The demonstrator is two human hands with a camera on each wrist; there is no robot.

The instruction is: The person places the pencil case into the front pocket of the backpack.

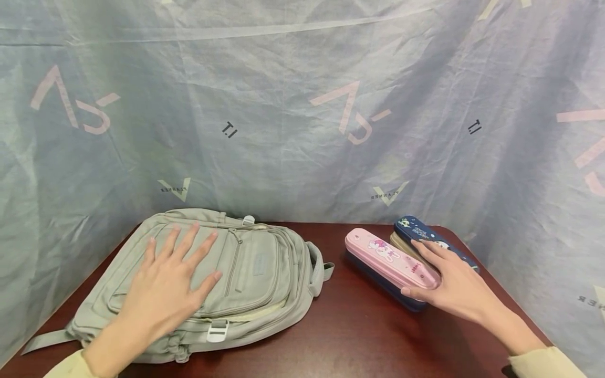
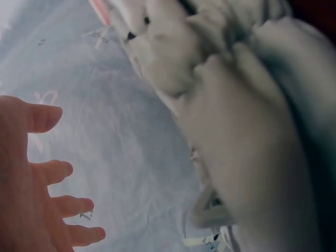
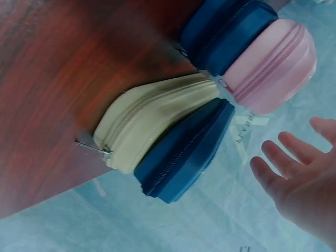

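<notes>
My left hand (image 1: 167,286) hovers over a grey-green backpack (image 1: 257,268) with its fingers spread and straight. In the left wrist view a gap shows between that hand and the bag. On the right, my right hand (image 1: 456,286) hangs over two stacks of pencil cases, fingers extended and holding nothing. A pink pencil case (image 1: 385,257) with a rabbit print lies on a navy pencil case (image 3: 228,37). Beside them, a navy pencil case with a panda print (image 3: 184,152) rests on a beige pencil case (image 3: 152,118), whose zip pull sticks out.
Everything lies on a dark red-brown table (image 1: 340,336). A printed grey cloth (image 1: 283,105) hangs behind the table and along both sides. One backpack strap (image 1: 47,340) trails toward the left edge, and the top handle (image 1: 323,270) points toward the pencil cases.
</notes>
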